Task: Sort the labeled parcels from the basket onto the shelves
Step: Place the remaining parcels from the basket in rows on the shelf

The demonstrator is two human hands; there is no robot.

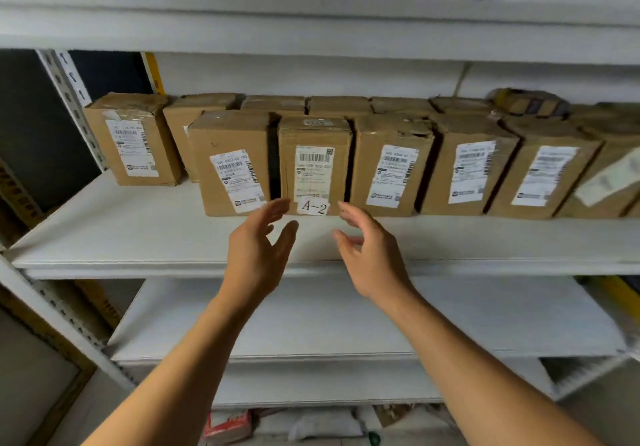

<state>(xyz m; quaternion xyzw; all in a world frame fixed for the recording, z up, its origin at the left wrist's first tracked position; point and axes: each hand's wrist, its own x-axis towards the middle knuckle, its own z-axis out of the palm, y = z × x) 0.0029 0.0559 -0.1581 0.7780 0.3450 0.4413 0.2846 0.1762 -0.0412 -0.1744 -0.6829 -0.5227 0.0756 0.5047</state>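
2 hands, left hand (254, 255) and right hand (372, 257), hover with fingers loose, grasping nothing, just short of the A-2 parcel (314, 165). It stands upright in the front row, set back from the shelf (138, 234) front edge. Advice: square it flush with neighbouring boxes, label outward.

We see two bare forearms, no sleeves in view. Left hand (256, 255) and right hand (374, 255): no gloves, rings, watch or wristbands showing. Nails short, so far as the blur lets us tell.
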